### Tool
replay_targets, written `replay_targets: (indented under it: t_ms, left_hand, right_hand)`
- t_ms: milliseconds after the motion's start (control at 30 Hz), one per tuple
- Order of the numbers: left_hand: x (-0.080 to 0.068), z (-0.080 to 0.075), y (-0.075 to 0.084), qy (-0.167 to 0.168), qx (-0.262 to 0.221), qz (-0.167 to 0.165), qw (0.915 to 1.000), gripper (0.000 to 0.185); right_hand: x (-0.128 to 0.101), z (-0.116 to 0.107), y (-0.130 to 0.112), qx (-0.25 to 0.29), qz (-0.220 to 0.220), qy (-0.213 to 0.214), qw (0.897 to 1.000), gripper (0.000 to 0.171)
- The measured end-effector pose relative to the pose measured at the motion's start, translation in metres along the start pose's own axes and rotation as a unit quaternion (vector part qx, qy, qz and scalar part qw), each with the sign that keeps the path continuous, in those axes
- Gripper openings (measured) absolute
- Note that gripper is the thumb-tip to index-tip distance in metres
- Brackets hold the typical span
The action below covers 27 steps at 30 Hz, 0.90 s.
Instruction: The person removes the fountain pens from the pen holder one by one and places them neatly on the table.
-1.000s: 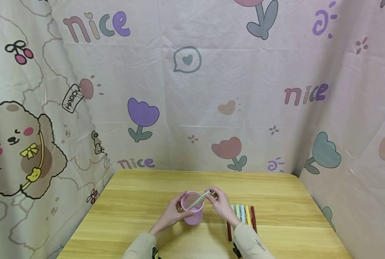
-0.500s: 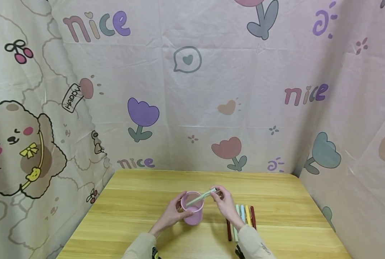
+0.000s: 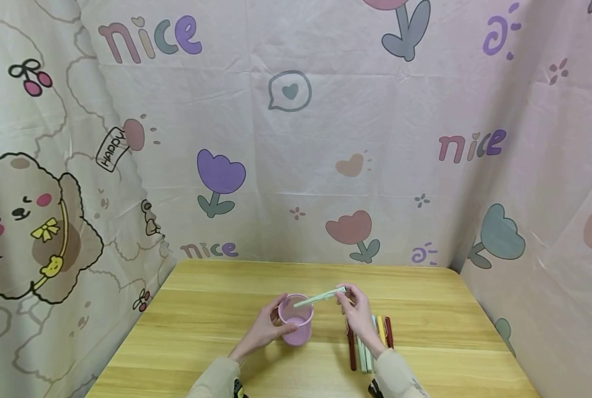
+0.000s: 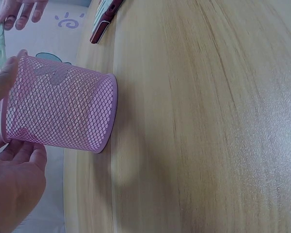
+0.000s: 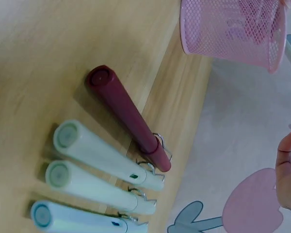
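My left hand (image 3: pixel 271 323) grips a pink mesh pen holder (image 3: pixel 298 335) round its upper part, thumb near the front of the rim. The holder stands upright on the table, as the left wrist view also shows. To its right, my right hand (image 3: pixel 357 310) pinches a light green pen (image 3: pixel 320 297) by its far end. The pen lies nearly level, and its other end overlaps the holder's mouth. Below the right hand, a row of pens lies on the table: a dark red pen (image 5: pixel 126 114), a green pen (image 5: pixel 99 153), another green pen (image 5: pixel 97 187) and a light blue pen (image 5: pixel 82 217).
At the row's right side are a yellow pen (image 3: pixel 381 323) and a second dark red pen (image 3: pixel 389 333), partly covered by the right sleeve (image 3: pixel 397 373). The wooden table (image 3: pixel 216 293) ends at a printed cloth backdrop (image 3: pixel 286 166).
My right hand has moved right, drawing the green pen up from inside the holder and tilting it flatter. The left hand and holder have stayed in place.
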<state>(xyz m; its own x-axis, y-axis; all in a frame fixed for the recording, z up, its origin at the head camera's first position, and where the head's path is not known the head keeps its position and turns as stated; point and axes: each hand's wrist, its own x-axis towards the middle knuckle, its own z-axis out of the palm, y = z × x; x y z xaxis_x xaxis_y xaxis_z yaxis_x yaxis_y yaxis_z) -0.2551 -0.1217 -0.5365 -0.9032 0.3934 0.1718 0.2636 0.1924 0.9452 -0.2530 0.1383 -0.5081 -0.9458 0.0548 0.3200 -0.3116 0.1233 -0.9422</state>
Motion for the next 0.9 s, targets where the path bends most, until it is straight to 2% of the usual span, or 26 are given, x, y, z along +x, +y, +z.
replay_targets:
  t_ms: [267,533,633,900]
  left_hand:
    - [-0.001,0.000,0.001,-0.002,-0.004,-0.001,1.0000,0.092]
    - [-0.001,0.000,0.002,0.000,0.000,-0.004,1.0000,0.092]
    - [-0.001,-0.001,0.002,0.000,0.002,-0.004,1.0000,0.092]
    - [0.000,0.000,0.000,0.000,0.004,0.002,1.0000,0.092]
  right_hand:
    - [-0.003,-0.017,0.002,0.061,-0.023,0.026,0.998,0.025]
    - [-0.006,-0.034,0.005,0.133,-0.030,0.033,0.990,0.035]
    - [-0.007,-0.040,0.008,0.159,-0.030,0.049,0.986,0.032]
    - [-0.013,-0.058,0.014,0.200,-0.008,0.105,0.974,0.012]
